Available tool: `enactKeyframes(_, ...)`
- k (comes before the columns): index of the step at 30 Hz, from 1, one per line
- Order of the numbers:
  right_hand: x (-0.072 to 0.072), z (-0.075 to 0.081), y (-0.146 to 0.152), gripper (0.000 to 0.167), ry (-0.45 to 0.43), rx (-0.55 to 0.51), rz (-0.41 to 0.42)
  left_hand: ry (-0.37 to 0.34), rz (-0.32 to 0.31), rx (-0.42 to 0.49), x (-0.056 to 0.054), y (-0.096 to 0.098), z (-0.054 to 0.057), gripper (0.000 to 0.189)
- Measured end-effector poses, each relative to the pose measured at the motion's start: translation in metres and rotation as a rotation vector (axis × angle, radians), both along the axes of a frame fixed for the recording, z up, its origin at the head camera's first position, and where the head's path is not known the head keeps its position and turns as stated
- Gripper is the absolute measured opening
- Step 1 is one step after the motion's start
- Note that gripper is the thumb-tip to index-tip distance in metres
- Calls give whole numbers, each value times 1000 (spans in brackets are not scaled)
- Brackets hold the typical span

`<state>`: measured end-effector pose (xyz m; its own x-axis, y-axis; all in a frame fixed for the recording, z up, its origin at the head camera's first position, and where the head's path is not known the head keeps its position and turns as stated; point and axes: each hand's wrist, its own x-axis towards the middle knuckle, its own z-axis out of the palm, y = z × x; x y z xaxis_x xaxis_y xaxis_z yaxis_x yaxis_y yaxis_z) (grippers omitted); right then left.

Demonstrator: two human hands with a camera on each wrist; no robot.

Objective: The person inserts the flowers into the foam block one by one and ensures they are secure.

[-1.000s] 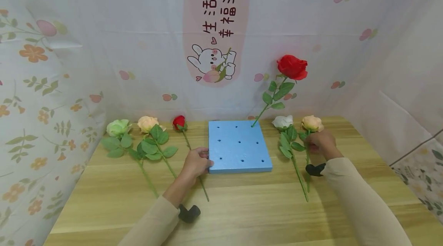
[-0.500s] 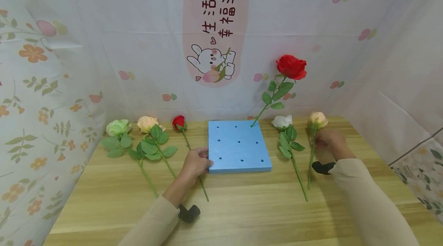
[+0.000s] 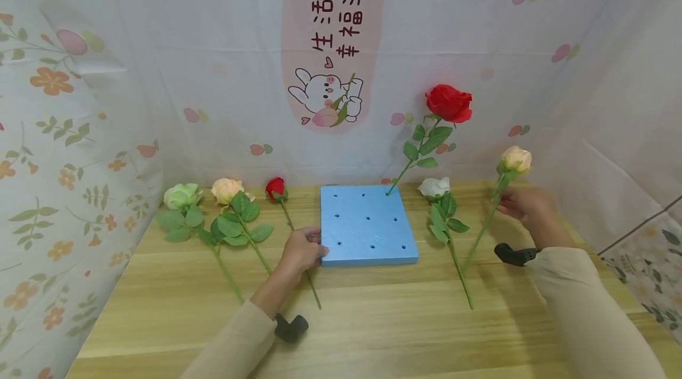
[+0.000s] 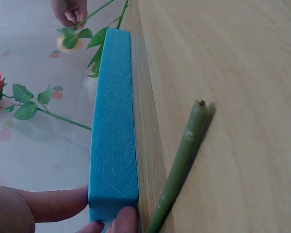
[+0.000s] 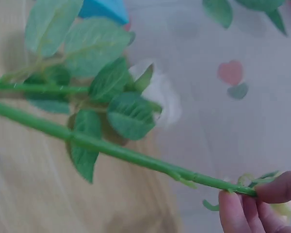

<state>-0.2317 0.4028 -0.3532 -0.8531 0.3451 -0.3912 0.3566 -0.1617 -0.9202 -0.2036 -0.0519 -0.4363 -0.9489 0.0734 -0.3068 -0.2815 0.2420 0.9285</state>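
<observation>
My right hand [image 3: 524, 206] pinches the stem of a peach rose [image 3: 515, 160] just below its bloom. The rose is tilted, bloom up to the right, its lower stem overlapping the white rose's stem. Up close in the right wrist view, thumb and fingertips close on the green stem [image 5: 131, 155]. My left hand [image 3: 301, 251] grips the left front corner of a blue foam block [image 3: 367, 225], thumb on its top face. Several small holes dot the block. A red rose [image 3: 449, 103] stands in its back right corner, leaning right.
A white rose [image 3: 434, 188] lies right of the block. To the left lie a small red rose [image 3: 275, 188], another peach rose [image 3: 228, 190] and a pale green rose [image 3: 182, 196]. A printed curtain [image 3: 224, 71] hangs behind the wooden table [image 3: 373, 320].
My right hand has raised the peach rose's bloom off the table and moved it right, tilting the stem. The left hand and the block have stayed in place.
</observation>
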Motion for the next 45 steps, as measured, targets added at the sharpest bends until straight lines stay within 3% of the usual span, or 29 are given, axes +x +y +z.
enactKeyframes(3,5,9,-2,30,52,-71,-22,4,-5,-1,0,0,0,49)
enactKeyframes(8,11,27,-13,20,143,-133,-53,8,-6,-3,0,0,0,50)
enactKeyframes(17,17,50,-36,6,283,-213,-2,10,-6,-1,1,0,-1,50)
enactKeyframes(29,26,76,-77,13,454,-134,65,13,-7,0,0,1,-2,49)
enactKeyframes(40,20,83,-113,3,605,-211,150,10,-7,-4,2,0,-1,50)
enactKeyframes(45,13,85,-129,5,626,-159,162,22,-10,-4,1,0,-1,50)
